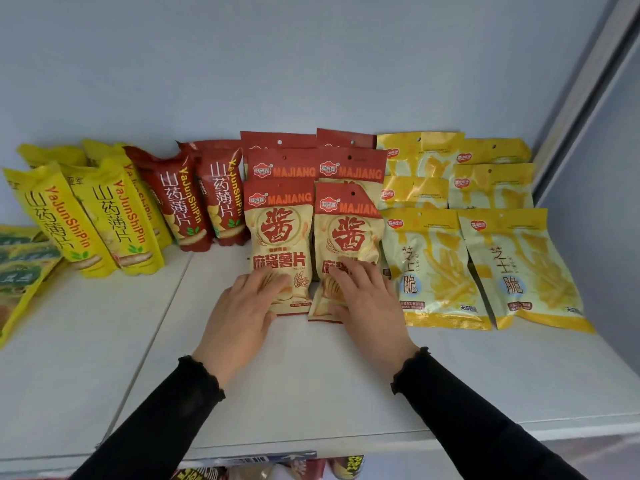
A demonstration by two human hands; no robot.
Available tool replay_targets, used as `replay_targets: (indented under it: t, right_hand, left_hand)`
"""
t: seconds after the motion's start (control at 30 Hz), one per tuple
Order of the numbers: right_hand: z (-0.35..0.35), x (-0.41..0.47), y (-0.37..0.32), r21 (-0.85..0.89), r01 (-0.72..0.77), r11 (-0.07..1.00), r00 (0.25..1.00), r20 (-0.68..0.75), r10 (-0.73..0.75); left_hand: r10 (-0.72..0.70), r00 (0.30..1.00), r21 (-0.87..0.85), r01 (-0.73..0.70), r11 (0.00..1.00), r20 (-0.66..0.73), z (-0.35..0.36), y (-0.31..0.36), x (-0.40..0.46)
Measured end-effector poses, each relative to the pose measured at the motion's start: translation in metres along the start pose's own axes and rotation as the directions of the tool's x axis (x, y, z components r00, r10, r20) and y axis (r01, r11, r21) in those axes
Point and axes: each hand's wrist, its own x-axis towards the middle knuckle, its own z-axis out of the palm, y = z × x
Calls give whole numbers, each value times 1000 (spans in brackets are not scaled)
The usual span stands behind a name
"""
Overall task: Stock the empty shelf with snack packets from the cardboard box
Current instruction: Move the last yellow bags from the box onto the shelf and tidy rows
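Two rows of red-and-cream MAJIANG packets stand leaning in the middle of the white shelf [311, 382]. My left hand [242, 313] lies flat with straight fingers on the bottom of the front left MAJIANG packet [278, 237]. My right hand [363, 303] rests the same way on the bottom of the front right MAJIANG packet [349, 233], whose lower edge tilts left. Both sleeves are black. The cardboard box is not in view.
Yellow cheese-stick packets [433, 268] fill the right side up to the side wall [588, 216]. Red yam-chip bags [194, 202] and yellow yam-chip bags [104, 220] stand to the left, green-yellow packets [20, 271] at the far left edge. More goods show below the shelf front.
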Motion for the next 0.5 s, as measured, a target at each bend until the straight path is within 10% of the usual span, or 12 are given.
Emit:
replay_targets:
  t: [0.5]
  right_hand:
    - [8, 2, 20, 53, -9, 999, 1000, -5, 9]
  left_hand:
    - [38, 994, 58, -44, 997, 99, 3, 12, 38]
